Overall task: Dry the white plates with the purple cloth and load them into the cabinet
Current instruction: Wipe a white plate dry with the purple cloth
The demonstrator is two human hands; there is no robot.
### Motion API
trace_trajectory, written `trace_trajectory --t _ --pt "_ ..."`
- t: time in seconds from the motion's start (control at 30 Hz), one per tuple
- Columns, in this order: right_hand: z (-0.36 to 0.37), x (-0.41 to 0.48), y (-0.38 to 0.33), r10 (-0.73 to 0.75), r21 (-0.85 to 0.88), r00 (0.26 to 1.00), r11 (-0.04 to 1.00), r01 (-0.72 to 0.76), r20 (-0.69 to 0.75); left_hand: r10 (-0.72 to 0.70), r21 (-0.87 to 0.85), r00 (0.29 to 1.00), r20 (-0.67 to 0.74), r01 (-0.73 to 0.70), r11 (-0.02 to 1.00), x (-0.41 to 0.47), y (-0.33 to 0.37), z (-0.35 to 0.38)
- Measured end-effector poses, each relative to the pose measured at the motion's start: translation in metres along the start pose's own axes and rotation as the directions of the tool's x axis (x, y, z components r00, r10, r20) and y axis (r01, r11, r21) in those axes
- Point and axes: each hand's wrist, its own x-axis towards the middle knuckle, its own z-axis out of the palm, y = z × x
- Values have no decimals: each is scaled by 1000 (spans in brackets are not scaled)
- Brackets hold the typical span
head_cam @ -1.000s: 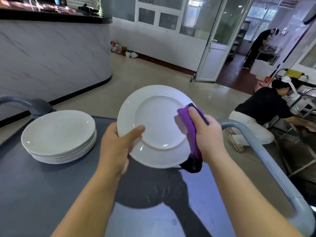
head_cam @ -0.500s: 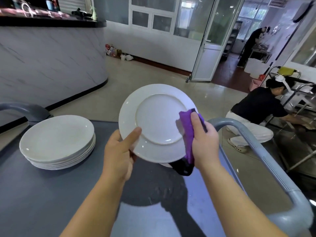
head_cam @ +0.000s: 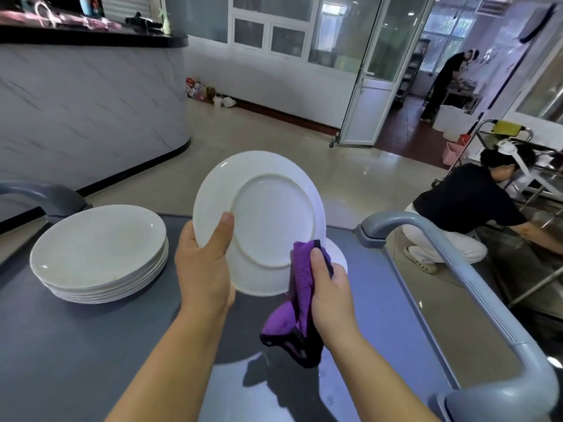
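On my screen the left hand grips the round white china plate by its rim, thumb flat on the plate's underside (the ring on the bottom faces me); the plate stands tilted above both hands. The right hand holds the fuzzy purple cloth, thumb pressing it on the plate's edge; the rest of the cloth hangs below that hand. To the left of the left hand, a stack of round white plates sits on the flat grey cart top.
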Motion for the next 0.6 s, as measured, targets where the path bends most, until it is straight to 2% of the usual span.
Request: trace_trajectory --t 0.07,0.17,0.27,0.33,0.43,0.5,0.53,0.6 --pt "-9 10 -3 11 -73 1000 997 -12 -16 59 83 998 -6 -59 995 2 1 -2" --pt "-22 21 -20 -34 -119 993 993 21 -113 90 155 996 -16 -86 984 1 2 -5" --pt "-27 26 -41 -210 -125 964 974 191 -165 111 208 994 17 -112 972 0 1 -8" --pt "-19 25 -56 -359 -164 926 927 339 -117 130 251 989 72 -144 957 -3 0 -7" --pt "0 27 -64 -525 -382 851 786 486 2 137 287 980 146 -174 942 -14 -3 1" --pt "10 26 -64 -598 -475 800 693 543 42 132 281 981 141 -168 945 -17 -3 4" --pt "13 24 -62 -645 -490 759 637 596 85 131 268 983 132 -163 950 -16 -1 4" --pt "17 17 -56 -734 -481 632 474 738 248 139 241 984 111 -162 957 -12 3 2"
